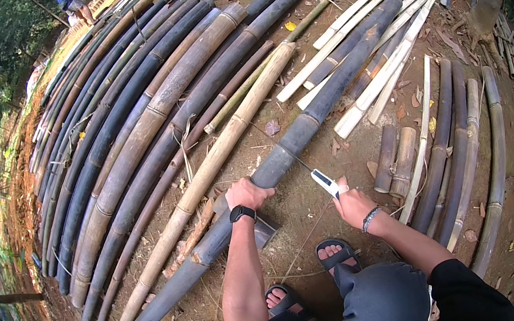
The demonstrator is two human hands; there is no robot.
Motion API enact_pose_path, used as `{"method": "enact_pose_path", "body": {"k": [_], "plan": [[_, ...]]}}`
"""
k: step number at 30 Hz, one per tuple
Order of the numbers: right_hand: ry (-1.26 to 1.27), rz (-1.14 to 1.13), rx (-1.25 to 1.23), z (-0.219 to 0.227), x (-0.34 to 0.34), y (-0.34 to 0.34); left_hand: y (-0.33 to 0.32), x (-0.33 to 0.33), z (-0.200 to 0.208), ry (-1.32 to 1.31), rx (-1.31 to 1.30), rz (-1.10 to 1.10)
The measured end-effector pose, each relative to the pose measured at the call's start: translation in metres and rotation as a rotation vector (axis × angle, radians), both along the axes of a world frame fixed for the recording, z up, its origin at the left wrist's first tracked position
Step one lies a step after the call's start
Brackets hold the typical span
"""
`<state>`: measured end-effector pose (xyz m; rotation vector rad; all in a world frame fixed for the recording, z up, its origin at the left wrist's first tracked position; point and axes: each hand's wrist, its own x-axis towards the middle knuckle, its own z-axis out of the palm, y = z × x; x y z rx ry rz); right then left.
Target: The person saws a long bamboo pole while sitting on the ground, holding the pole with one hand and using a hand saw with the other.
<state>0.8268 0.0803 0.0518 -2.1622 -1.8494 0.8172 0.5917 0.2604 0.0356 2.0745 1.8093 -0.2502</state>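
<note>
One long row of bamboo poles fills the left and upper left of the frame, its lower ends fanning toward the lower left. The dark bamboo pole runs diagonally from lower left to upper right through the centre; its near end lies at lower left, and its far section overlaps pale split strips at upper right. A tan pole lies alongside, between the dark pole and the row, leaving a narrow gap of soil. Shorter dark poles occupy the right side. Bare soil at lower centre provides the working room around the saw handle; two short cut segments bound this area on the right. The saw sits right of centre, its thin blade crossing the dark pole; cut depth cannot be determined. The right hand is closed around the white saw handle. The left hand presses on the dark pole, fingers wrapped over its upper surface, below and left of the blade.
</note>
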Motion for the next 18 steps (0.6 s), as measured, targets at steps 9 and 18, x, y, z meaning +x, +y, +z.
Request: {"method": "enact_pose_path", "body": {"k": [9,18], "plan": [[0.051,-0.027,-0.015,0.001,-0.001,-0.013,-0.005,-0.008,-0.002,-0.036,-0.007,0.020],[0.011,-0.003,0.005,0.008,-0.005,-0.015,-0.007,-0.006,0.010,-0.038,-0.012,-0.003]]}}
